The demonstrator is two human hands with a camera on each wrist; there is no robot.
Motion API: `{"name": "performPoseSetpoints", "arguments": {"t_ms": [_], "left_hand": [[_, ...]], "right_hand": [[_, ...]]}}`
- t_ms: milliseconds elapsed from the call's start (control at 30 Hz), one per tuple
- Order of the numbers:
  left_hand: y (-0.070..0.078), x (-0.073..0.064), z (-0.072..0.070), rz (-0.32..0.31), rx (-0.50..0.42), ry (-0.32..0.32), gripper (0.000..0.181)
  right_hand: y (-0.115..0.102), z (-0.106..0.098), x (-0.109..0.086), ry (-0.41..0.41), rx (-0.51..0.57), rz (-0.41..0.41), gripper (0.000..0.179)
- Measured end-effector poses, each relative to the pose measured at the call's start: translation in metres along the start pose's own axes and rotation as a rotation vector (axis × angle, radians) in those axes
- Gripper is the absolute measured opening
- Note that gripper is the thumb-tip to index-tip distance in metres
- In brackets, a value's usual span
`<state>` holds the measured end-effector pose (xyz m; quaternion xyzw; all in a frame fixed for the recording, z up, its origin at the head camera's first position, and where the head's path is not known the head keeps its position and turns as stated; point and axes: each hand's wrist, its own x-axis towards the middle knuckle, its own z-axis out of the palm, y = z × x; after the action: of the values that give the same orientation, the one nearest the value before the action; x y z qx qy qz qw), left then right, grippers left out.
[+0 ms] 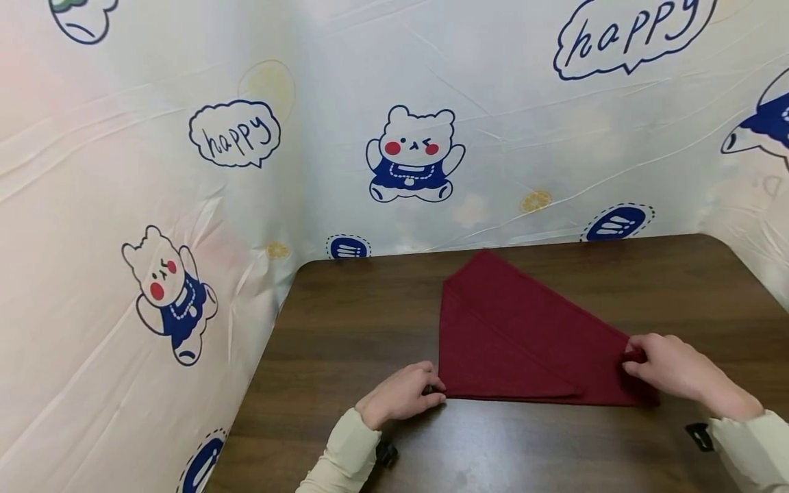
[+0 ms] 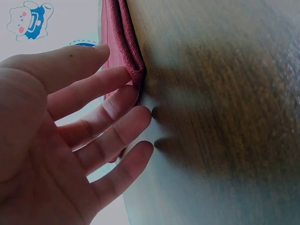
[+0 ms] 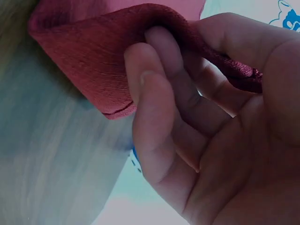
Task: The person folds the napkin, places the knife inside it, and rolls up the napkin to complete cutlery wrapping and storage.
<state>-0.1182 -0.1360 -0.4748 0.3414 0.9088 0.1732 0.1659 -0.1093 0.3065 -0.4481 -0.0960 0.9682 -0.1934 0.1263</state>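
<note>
A dark red cloth [image 1: 505, 335], folded in layers, lies on the table with its peak pointing away and a straight fold along the near side. At its near left corner is my left hand [image 1: 403, 394]. In the left wrist view those fingers [image 2: 124, 131] are loosely extended, the fingertips right at the folded corner and the tabletop. My right hand [image 1: 674, 370] pinches the cloth's right end between thumb and fingers. The right wrist view shows the cloth edge [image 3: 101, 56] lifted and curving over the curled fingers of that hand.
The brown wooden table [image 1: 345, 322] extends around the cloth. A pale sheet [image 1: 320, 137] printed with bears and "happy" bubbles hangs behind and at both sides. Small black devices [image 1: 386, 453] sit at both wrists.
</note>
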Motion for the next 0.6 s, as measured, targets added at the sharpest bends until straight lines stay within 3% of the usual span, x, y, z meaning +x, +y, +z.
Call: {"name": "performPoseSetpoints", "arguments": {"t_ms": [367,600], "left_hand": [[0.001,0.001,-0.001,-0.008,-0.016,-0.013,0.022],[0.002,0.002,-0.001,-0.005,-0.015,-0.021,0.022]], "right_hand": [[-0.019,0.003,0.005,0.041,0.017,-0.047,0.021],[-0.035,0.005,0.009,0.076,0.041,-0.072,0.017]]}}
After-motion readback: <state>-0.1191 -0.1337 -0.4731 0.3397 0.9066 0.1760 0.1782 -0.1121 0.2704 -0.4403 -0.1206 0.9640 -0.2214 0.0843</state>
